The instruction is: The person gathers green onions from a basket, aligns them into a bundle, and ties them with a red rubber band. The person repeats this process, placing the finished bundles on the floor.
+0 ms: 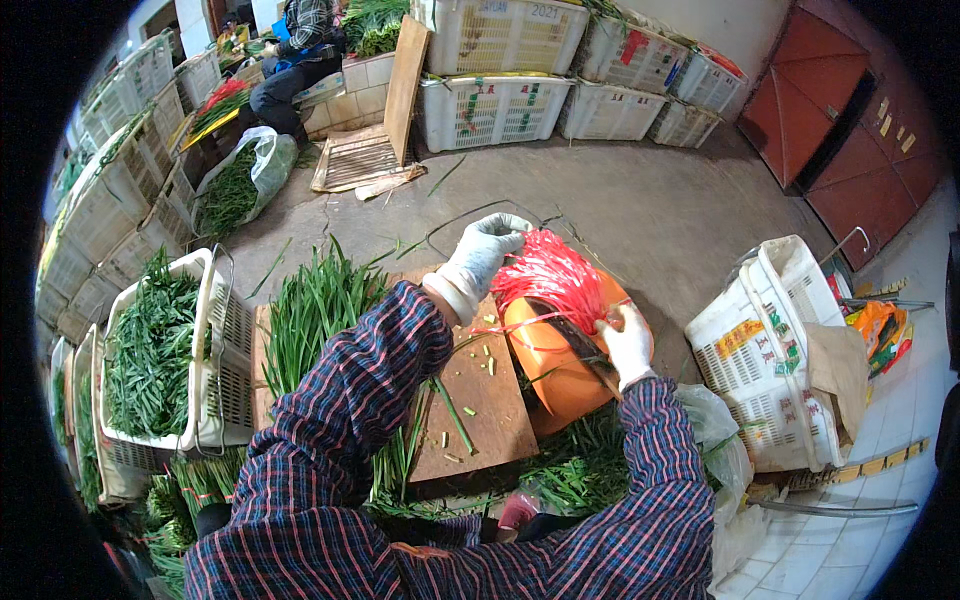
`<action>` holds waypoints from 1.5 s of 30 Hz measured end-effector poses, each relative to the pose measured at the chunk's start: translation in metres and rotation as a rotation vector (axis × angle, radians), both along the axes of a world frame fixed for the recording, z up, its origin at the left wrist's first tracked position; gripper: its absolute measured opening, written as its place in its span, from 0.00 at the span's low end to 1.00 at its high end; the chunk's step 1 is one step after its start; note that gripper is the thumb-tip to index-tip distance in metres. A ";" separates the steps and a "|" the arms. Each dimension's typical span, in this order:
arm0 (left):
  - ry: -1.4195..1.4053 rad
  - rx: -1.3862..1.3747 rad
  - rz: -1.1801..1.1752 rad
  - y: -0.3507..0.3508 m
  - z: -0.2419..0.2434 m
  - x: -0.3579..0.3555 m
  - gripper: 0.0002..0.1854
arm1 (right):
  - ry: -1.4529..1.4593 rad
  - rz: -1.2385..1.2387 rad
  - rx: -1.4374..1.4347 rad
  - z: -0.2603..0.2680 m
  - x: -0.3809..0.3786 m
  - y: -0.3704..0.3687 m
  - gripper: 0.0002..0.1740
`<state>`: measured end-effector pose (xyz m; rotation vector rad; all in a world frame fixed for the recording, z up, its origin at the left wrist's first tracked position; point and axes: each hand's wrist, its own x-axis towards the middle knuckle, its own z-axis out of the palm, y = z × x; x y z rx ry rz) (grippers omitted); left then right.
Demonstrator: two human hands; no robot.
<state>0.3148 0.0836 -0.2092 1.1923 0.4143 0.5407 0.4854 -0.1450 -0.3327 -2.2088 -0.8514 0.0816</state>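
A thick bundle of red plastic tying strips (551,277) lies over an orange plastic container (544,367). My left hand (484,251), in a pale glove, has its fingers closed at the upper left edge of the strips. On their lower right side is my right hand (626,337), also gloved, its fingers bent against the strips; whether it grips them cannot be told. Left of the container, a brown board (487,397) bears cut stem bits and a few long stalks. Long green leafy stalks (319,315) are heaped on the board's left part, partly behind my left sleeve.
A white crate of greens (154,352) stands at left, with bound bunches (199,480) below it. White crates (772,360) stand at right. Loose greens (577,465) lie near my feet. Farther off are stacked crates (495,112), a bag of greens (240,180) and a seated person (292,67).
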 end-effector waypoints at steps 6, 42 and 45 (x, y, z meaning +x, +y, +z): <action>-0.224 -0.181 -0.162 -0.009 0.023 -0.019 0.07 | -0.399 0.113 -0.506 0.003 -0.043 -0.022 0.21; -0.672 -0.483 -0.308 -0.043 0.100 -0.061 0.05 | -0.123 -0.001 -0.353 -0.017 0.027 0.026 0.21; -0.607 -0.223 -0.155 -0.031 0.126 -0.094 0.07 | -0.044 0.008 -0.507 -0.002 0.021 0.030 0.27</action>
